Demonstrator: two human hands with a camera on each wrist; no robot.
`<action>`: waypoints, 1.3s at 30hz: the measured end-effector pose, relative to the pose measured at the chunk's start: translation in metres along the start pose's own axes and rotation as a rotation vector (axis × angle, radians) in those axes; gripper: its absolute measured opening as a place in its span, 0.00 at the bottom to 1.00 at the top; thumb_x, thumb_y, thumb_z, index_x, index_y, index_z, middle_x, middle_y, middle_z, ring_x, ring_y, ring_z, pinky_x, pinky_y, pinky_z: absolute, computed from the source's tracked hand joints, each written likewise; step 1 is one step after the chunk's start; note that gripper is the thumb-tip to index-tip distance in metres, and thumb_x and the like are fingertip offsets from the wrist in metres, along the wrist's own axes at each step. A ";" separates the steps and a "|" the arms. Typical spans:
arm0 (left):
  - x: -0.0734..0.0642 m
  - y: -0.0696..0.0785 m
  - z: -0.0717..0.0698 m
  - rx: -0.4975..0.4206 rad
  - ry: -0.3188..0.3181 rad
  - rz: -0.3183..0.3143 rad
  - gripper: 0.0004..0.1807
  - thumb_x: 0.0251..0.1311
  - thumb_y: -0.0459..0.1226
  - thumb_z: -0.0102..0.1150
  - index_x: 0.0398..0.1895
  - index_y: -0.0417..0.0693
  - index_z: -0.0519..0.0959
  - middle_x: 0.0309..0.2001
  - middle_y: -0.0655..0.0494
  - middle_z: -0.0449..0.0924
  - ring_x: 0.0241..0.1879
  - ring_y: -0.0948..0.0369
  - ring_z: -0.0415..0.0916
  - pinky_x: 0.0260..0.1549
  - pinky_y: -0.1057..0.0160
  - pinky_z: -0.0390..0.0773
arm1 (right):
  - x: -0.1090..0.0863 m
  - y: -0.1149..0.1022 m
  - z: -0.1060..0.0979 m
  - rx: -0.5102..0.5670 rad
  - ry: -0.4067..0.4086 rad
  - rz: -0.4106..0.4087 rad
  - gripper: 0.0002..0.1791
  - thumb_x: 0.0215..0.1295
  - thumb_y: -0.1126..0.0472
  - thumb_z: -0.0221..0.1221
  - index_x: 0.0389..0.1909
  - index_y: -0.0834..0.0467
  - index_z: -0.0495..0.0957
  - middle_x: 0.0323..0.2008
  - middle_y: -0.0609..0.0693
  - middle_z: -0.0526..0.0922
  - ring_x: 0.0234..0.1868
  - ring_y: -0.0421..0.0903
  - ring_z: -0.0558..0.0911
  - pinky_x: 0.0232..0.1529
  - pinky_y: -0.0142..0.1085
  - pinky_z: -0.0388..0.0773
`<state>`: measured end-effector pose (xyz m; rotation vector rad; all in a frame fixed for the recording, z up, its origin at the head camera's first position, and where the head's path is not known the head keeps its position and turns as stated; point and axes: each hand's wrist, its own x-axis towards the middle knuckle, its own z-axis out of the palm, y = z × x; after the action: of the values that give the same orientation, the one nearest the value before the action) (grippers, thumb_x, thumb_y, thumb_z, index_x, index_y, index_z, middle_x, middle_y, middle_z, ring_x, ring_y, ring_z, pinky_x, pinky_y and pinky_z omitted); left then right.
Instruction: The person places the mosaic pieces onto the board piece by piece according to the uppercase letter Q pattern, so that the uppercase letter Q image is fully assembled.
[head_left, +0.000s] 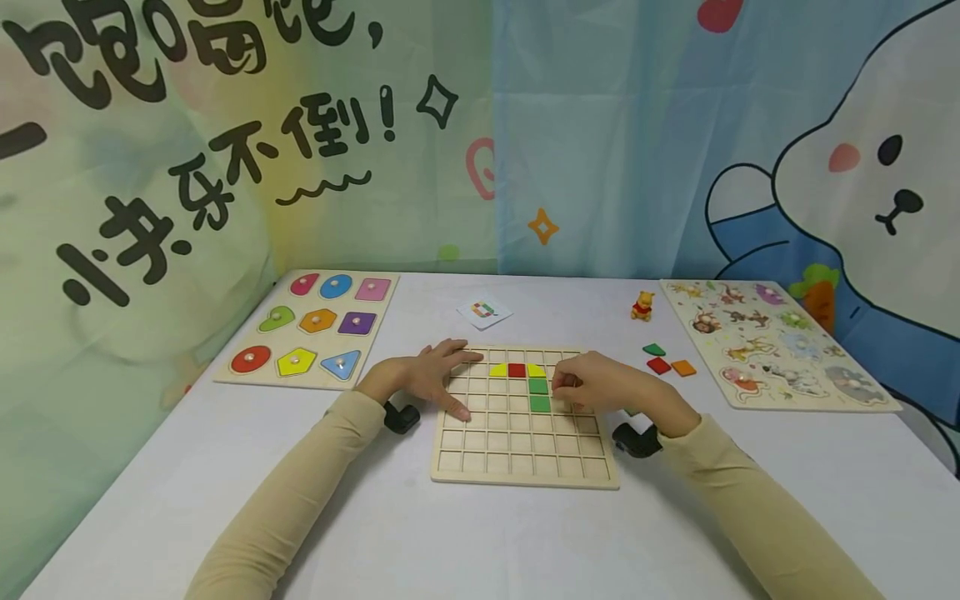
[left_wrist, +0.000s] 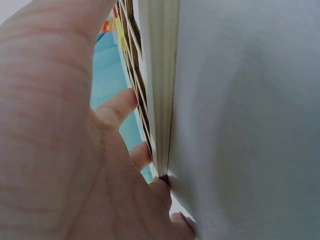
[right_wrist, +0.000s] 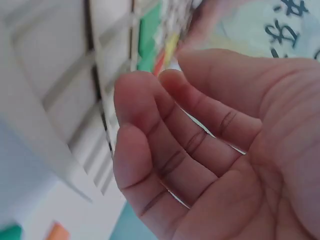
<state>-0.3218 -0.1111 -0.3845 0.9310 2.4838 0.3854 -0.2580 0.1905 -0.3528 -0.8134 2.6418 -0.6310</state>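
Two green squares are lying on the wooden grid board, left of my right grip, whose hold I can't tell; its brushing could be dislodging them. My left grip is resting wide.

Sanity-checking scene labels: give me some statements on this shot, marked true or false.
1. The red square sits between two yellow pieces. True.
2. The picture card lies on the person's side of the wooden grid. False: it lies beyond it.
3. The left hand touches the wooden grid. True.
4. The toy bear stands on the wooden grid. False: it stands on the table.
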 end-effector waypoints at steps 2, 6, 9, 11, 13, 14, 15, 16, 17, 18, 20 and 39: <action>0.000 0.001 0.000 -0.004 -0.002 0.000 0.57 0.49 0.59 0.70 0.78 0.58 0.48 0.79 0.47 0.33 0.78 0.50 0.28 0.73 0.42 0.29 | -0.004 0.003 -0.007 0.015 0.016 0.007 0.07 0.71 0.61 0.57 0.39 0.61 0.79 0.28 0.48 0.80 0.27 0.41 0.76 0.29 0.32 0.73; 0.000 0.000 -0.001 0.002 -0.003 0.002 0.57 0.50 0.59 0.69 0.78 0.58 0.47 0.79 0.47 0.33 0.78 0.50 0.28 0.73 0.42 0.30 | -0.011 0.010 -0.019 0.030 0.044 0.019 0.08 0.71 0.61 0.56 0.42 0.63 0.79 0.31 0.51 0.83 0.30 0.45 0.80 0.30 0.34 0.75; 0.000 0.000 -0.001 0.003 -0.009 0.001 0.57 0.50 0.59 0.69 0.79 0.58 0.47 0.79 0.46 0.32 0.78 0.49 0.28 0.73 0.41 0.30 | -0.015 0.015 -0.025 0.023 0.048 0.034 0.09 0.71 0.60 0.56 0.42 0.63 0.79 0.33 0.52 0.84 0.30 0.45 0.80 0.31 0.34 0.75; 0.000 0.000 -0.001 0.000 -0.010 0.001 0.57 0.50 0.59 0.69 0.79 0.58 0.47 0.79 0.46 0.32 0.78 0.50 0.29 0.73 0.41 0.30 | -0.017 0.018 -0.029 0.021 0.059 0.051 0.10 0.71 0.60 0.56 0.43 0.64 0.78 0.33 0.53 0.83 0.30 0.44 0.79 0.31 0.34 0.75; -0.001 0.001 -0.001 -0.006 -0.009 0.001 0.57 0.50 0.59 0.69 0.78 0.58 0.47 0.79 0.46 0.32 0.78 0.50 0.29 0.73 0.41 0.30 | -0.021 0.021 -0.035 0.015 0.080 0.065 0.11 0.71 0.60 0.56 0.44 0.65 0.78 0.32 0.53 0.83 0.30 0.44 0.79 0.31 0.35 0.74; -0.001 0.001 -0.001 -0.007 -0.008 0.002 0.57 0.50 0.59 0.69 0.78 0.58 0.47 0.79 0.46 0.32 0.78 0.50 0.30 0.73 0.41 0.30 | -0.023 0.023 -0.038 0.013 0.093 0.072 0.11 0.71 0.60 0.56 0.45 0.65 0.78 0.32 0.53 0.83 0.30 0.45 0.79 0.31 0.35 0.74; 0.000 0.001 -0.001 -0.007 -0.005 0.004 0.57 0.50 0.59 0.69 0.78 0.58 0.48 0.79 0.46 0.33 0.78 0.50 0.30 0.73 0.41 0.30 | -0.026 0.025 -0.041 0.007 0.109 0.079 0.12 0.71 0.61 0.57 0.45 0.66 0.78 0.32 0.53 0.83 0.30 0.45 0.79 0.31 0.35 0.74; 0.000 0.002 -0.001 -0.006 -0.003 0.006 0.56 0.50 0.58 0.69 0.78 0.58 0.48 0.79 0.46 0.33 0.78 0.50 0.30 0.73 0.41 0.30 | -0.029 0.027 -0.044 0.002 0.124 0.089 0.12 0.71 0.61 0.57 0.46 0.66 0.78 0.32 0.54 0.84 0.30 0.45 0.79 0.31 0.35 0.74; 0.000 0.002 -0.001 -0.004 -0.003 0.007 0.56 0.50 0.58 0.69 0.78 0.57 0.48 0.79 0.46 0.33 0.78 0.50 0.30 0.73 0.41 0.30 | -0.032 0.029 -0.048 -0.004 0.134 0.097 0.13 0.71 0.60 0.56 0.47 0.66 0.78 0.33 0.54 0.84 0.30 0.46 0.79 0.30 0.36 0.74; 0.000 0.002 -0.001 -0.001 -0.003 0.006 0.56 0.51 0.58 0.69 0.78 0.57 0.48 0.79 0.46 0.33 0.78 0.50 0.30 0.73 0.41 0.30 | -0.034 0.032 -0.050 -0.011 0.143 0.112 0.13 0.71 0.60 0.56 0.47 0.67 0.78 0.34 0.55 0.84 0.31 0.46 0.80 0.30 0.36 0.75; 0.000 0.002 -0.001 0.003 -0.005 0.003 0.56 0.51 0.58 0.69 0.78 0.57 0.48 0.79 0.46 0.33 0.78 0.49 0.30 0.73 0.41 0.30 | -0.039 0.039 -0.056 -0.029 0.154 0.147 0.15 0.70 0.60 0.57 0.49 0.68 0.77 0.36 0.56 0.84 0.32 0.45 0.80 0.31 0.37 0.77; 0.005 -0.004 0.002 0.017 -0.020 -0.022 0.57 0.50 0.60 0.68 0.79 0.60 0.46 0.79 0.49 0.30 0.78 0.50 0.24 0.73 0.43 0.28 | -0.061 0.115 -0.064 -0.166 0.030 0.533 0.20 0.63 0.61 0.61 0.46 0.75 0.73 0.41 0.68 0.78 0.38 0.56 0.75 0.38 0.45 0.76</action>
<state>-0.3263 -0.1099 -0.3895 0.9090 2.4807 0.3462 -0.2875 0.3320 -0.3448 -0.1124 2.7879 -0.2847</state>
